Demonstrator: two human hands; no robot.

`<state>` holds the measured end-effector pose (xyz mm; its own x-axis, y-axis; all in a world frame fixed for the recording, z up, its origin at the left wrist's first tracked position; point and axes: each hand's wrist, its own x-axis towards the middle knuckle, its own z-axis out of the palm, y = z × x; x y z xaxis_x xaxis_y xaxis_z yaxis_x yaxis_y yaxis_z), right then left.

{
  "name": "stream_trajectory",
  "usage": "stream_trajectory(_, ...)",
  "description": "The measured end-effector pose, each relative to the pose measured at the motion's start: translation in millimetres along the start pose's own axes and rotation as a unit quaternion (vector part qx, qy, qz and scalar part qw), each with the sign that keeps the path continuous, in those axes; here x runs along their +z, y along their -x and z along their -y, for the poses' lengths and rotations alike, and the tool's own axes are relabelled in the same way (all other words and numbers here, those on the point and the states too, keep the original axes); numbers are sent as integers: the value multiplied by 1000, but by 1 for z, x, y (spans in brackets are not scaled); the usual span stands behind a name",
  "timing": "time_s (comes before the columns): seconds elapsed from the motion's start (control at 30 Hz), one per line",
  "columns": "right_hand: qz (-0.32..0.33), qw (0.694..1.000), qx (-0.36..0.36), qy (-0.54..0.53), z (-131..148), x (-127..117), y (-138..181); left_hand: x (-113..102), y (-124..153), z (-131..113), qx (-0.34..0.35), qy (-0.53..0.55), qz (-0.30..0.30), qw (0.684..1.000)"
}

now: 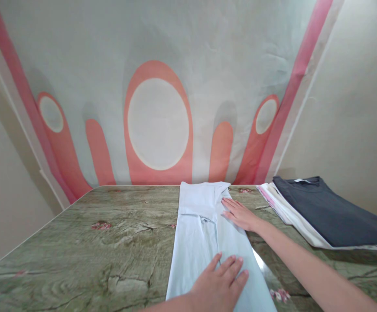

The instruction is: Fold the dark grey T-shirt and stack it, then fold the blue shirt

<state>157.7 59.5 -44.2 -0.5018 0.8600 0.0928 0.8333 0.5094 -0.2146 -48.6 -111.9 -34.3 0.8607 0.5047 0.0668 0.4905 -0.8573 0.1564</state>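
A pale blue garment point(198, 234), folded into a long narrow strip, lies on the green patterned table point(104, 247) and runs from the near edge to the far edge. My left hand point(221, 281) rests flat on its near end, fingers stretched out. My right hand point(240, 214) lies flat on its right side near the far end, fingers straight and pointing left. Neither hand grips anything.
A stack of folded clothes sits at the right of the table: a dark navy shirt point(331, 212) on top of white garments point(292, 212). Behind the table hangs a grey wall cloth point(157, 86) with pink and white ovals.
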Motion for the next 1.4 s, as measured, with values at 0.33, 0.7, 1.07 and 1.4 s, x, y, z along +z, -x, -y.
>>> stream_trajectory(0.33,-159,985,23,-56,-30,17,-28,-59,-10,53,-150,217,-120,957)
stream_trajectory(0.7,-259,964,10,-57,-25,12,-18,-43,-40,236,-446,138,-277,840)
stream_trajectory(1.07,-126,967,-149,-163,91,-9,-36,-26,-17,269,-464,236,-384,762)
stream_trajectory(1.4,-115,990,-72,-35,134,20,-85,-18,-16,277,-436,354,-432,705)
